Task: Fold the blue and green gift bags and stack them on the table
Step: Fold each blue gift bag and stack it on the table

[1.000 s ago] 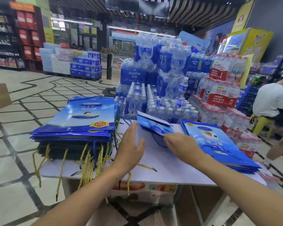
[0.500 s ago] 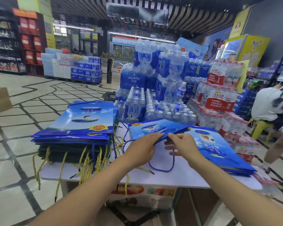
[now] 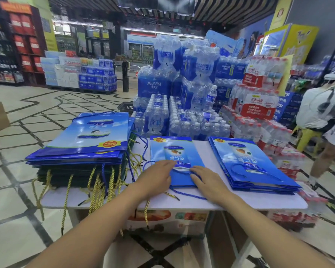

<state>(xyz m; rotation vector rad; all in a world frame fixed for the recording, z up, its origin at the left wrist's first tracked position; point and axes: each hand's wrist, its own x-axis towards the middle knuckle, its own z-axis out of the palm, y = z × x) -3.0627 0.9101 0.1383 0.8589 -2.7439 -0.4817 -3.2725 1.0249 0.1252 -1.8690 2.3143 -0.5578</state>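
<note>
Left hand [image 3: 158, 177]: open, fingers straight, palm down on the near left part of the bag.
Right hand [image 3: 208, 181]: open as well, fingers spread flat on the near right part, just beside the left.
Blue gift bag [image 3: 174, 151]: lying flat at the middle of the table, printed face up, mouth end toward the body, under both palms.
Cord handle [image 3: 190, 194]: blue loop trailing out past the near edge of the bag onto the tabletop.
Step in hand: most likely pressing the collapsed bag flat before moving it to a stack.
Doing it well: sweep both palms outward from the centre to set the side creases; tuck the loose cord onto the bag first; keep corners square so the stack sits level.
Stack of folded blue bags [image 3: 259, 171]: near the right, apart from the pressed bag; the likely destination.
Left pile [image 3: 89, 140]: blue bags on top, dark green bags [image 3: 66, 176] beneath, gold cords [image 3: 97, 190] hanging over the edge.
Table [image 3: 259, 203]: white top, carrying all three.
Beyond: packs of bottled water [image 3: 182, 120] behind; a person [image 3: 317, 107] seated far right.
</note>
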